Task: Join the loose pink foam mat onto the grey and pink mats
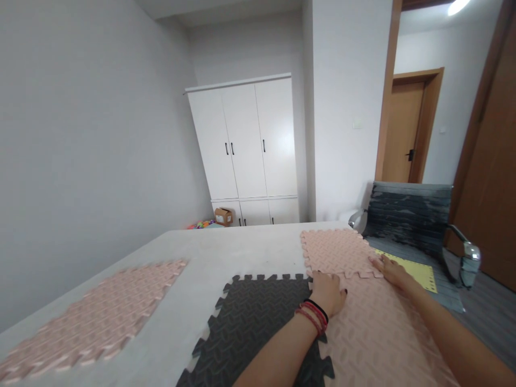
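A white wardrobe [245, 148] stood against the far wall, a cardboard box [223, 216] at its foot; a grey chair [411, 215] waited beside the bench [209, 247].

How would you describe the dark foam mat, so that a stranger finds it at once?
On the pale table, look just beside the left hand. The dark foam mat lies there, joined to a pink mat. It alone is charcoal grey; all other mats are pink.

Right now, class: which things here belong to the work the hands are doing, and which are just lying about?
In hand:
- left hand, pressing flat at the seam
- right hand, flat on the seam
- near pink mat
- far pink mat
- dark grey mat

Lying about:
- separate pink mat, apart on the table
- office chair with yellow sheet
- cardboard box
- white wardrobe
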Tool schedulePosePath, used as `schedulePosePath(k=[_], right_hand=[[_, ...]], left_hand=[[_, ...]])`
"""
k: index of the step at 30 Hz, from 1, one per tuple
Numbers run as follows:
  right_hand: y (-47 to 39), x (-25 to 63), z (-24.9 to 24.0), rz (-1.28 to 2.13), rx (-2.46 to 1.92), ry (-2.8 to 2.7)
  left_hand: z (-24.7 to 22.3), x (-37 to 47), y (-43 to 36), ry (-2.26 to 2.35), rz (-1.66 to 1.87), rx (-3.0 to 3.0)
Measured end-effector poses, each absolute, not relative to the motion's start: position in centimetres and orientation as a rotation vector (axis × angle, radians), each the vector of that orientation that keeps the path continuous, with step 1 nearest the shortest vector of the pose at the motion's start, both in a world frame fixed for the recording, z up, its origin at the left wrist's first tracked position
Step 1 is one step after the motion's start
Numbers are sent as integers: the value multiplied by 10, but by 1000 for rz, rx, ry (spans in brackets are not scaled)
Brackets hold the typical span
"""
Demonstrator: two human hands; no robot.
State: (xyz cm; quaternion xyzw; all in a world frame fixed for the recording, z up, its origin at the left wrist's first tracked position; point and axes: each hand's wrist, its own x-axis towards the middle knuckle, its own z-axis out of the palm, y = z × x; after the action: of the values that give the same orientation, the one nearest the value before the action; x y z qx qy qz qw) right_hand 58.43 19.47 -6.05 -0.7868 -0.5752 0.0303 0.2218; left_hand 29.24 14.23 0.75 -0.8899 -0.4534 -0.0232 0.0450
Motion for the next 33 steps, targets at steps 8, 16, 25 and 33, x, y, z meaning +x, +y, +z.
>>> schedulePosePath(k=[8, 16, 25, 33], right_hand=[[194, 584, -66, -107, -2143, -1625], [154, 502, -37, -144, -1535, -2342], [142, 487, -38, 61, -1672, -2374], [123, 503, -52, 83, -1940, -2223]], left_hand=[[-1, 311, 143, -1569, 24, -2649], [-15, 315, 128, -1720, 9, -2629], [-20, 320, 133, -1787, 23, -2658], [-23, 319, 129, -1809, -9, -2636]])
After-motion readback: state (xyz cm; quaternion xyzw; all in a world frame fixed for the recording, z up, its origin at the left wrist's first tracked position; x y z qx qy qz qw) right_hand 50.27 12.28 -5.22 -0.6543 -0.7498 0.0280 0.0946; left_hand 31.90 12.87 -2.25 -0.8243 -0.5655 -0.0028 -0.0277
